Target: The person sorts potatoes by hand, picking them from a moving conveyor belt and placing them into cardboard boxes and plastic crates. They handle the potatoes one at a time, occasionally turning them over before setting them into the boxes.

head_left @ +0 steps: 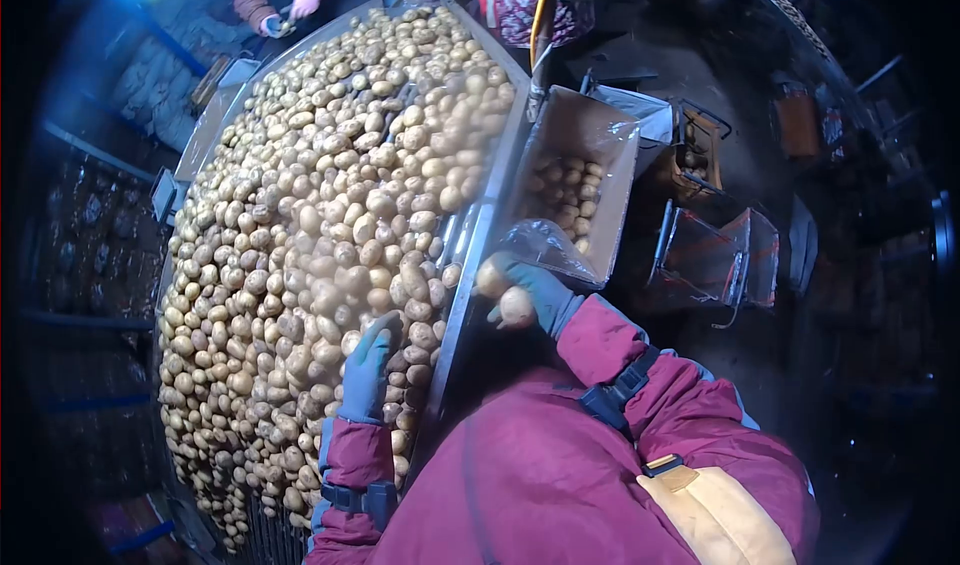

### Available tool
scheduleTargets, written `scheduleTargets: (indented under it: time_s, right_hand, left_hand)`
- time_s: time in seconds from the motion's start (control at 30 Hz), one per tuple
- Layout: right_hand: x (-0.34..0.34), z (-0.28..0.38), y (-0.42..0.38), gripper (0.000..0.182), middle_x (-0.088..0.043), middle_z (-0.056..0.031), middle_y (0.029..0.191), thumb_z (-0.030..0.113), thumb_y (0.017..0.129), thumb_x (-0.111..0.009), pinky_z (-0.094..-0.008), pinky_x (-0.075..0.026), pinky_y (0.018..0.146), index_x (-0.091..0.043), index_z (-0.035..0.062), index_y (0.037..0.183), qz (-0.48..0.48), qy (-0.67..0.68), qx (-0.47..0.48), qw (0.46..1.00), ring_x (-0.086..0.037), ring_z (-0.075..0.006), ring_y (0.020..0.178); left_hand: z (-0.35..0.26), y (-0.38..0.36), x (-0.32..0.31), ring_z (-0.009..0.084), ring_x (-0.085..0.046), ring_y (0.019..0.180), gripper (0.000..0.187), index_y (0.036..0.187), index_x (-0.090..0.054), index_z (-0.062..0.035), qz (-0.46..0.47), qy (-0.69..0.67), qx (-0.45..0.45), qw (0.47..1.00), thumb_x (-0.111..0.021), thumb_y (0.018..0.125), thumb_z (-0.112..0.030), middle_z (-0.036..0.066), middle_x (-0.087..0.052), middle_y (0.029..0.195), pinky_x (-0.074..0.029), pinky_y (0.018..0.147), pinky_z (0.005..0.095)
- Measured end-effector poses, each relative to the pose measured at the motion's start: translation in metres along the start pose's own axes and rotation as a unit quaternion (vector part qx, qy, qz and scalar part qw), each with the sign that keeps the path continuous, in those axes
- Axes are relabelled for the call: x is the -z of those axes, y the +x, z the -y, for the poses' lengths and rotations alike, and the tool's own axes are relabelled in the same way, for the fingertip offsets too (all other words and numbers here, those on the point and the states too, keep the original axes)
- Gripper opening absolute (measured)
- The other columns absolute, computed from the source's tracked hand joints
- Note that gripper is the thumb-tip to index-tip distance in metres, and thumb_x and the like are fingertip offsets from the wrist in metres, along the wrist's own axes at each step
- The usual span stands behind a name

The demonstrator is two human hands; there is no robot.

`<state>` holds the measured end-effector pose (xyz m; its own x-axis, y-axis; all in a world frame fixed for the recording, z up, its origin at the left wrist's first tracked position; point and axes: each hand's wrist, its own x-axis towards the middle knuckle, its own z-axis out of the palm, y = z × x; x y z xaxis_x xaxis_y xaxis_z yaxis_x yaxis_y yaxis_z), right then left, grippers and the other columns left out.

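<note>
A wide heap of potatoes (300, 195) covers a metal-edged sorting table in front of me. My left hand (366, 375), in a blue-grey glove, rests among the potatoes near the table's right side, fingers stretched forward and touching them; nothing shows in its grasp. Beyond the table's metal rim (462, 305), my right hand (545, 295), gloved alike, is closed around potatoes. Two show at its fingers, a pale potato (516, 307) and a blurred potato (490, 279). Just ahead of this hand stands a plastic-lined box (615, 190) with potatoes inside.
At the far end, a co-worker's hands (292, 13) hold something small over the table edge. Another person (535, 10) stands by an upright pole (543, 15). To the right are a crate (697, 145) holding potatoes and a plastic-lined frame (710, 255). Dark slats (270, 535) show at the near end.
</note>
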<state>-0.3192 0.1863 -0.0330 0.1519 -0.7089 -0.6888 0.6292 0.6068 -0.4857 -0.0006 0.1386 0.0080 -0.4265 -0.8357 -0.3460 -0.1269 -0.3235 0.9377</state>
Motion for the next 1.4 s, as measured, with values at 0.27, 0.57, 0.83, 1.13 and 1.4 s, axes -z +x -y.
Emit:
scheduleTargets:
  time_s: [0.27,0.57,0.83,1.13,1.4]
  right_hand:
    - [0.079,0.041,-0.020,0.043,-0.071,-0.0149,0.097,0.042,0.097,-0.070,-0.0403,-0.063,0.063,-0.065,0.0024,0.114,-0.147,0.077,0.188,0.968,-0.073,-0.0277,0.075]
    - [0.235,0.117,0.051,0.040,-0.069,-0.0097,0.123,0.029,0.100,-0.066,-0.0347,-0.058,0.083,-0.065,0.0070,0.133,-0.302,-0.157,0.369,0.865,-0.069,-0.0218,0.103]
    - [-0.014,0.115,0.093,0.030,-0.073,-0.0116,0.114,0.028,0.100,-0.063,-0.0290,-0.060,0.060,-0.069,0.0045,0.118,-0.123,-0.219,0.199,0.947,-0.072,-0.0205,0.072]
    - [-0.219,0.090,0.245,0.033,-0.073,-0.0154,0.113,0.027,0.091,-0.065,-0.0376,-0.053,0.095,-0.073,0.0060,0.115,0.107,-0.518,0.355,0.771,-0.069,-0.0292,0.106]
    - [-0.259,0.066,0.294,0.033,-0.064,-0.0124,0.130,0.024,0.083,-0.068,-0.0420,-0.045,0.108,-0.071,0.0082,0.111,0.182,-0.662,0.487,0.539,-0.054,-0.0331,0.128]
  left_hand:
    - [-0.004,0.004,-0.021,0.0159,-0.067,0.109,0.036,0.139,-0.060,-0.0004,0.022,-0.034,0.069,0.997,-0.053,0.107,-0.018,0.009,-0.068,0.125,-0.056,0.092,0.0265]
    - [-0.002,0.021,0.033,0.0024,-0.056,0.085,0.033,0.132,-0.069,-0.0093,-0.133,0.035,-0.004,0.991,-0.063,0.101,-0.020,-0.004,-0.066,0.102,-0.047,0.069,0.0172]
    - [0.050,0.088,0.154,0.0269,-0.064,0.109,0.042,0.136,-0.063,-0.0110,-0.327,0.552,-0.162,0.750,-0.063,0.097,-0.025,0.017,-0.064,0.129,-0.051,0.092,0.0399]
    - [-0.008,0.060,0.092,0.0365,-0.058,0.123,0.039,0.128,-0.067,-0.0094,-0.260,0.530,-0.138,0.795,-0.065,0.093,-0.025,0.017,-0.066,0.128,-0.041,0.111,0.0483]
    - [-0.028,0.051,0.156,0.0329,-0.062,0.121,0.034,0.129,-0.067,-0.0048,-0.397,0.310,-0.051,0.862,-0.064,0.097,-0.015,0.017,-0.067,0.128,-0.048,0.107,0.0386]
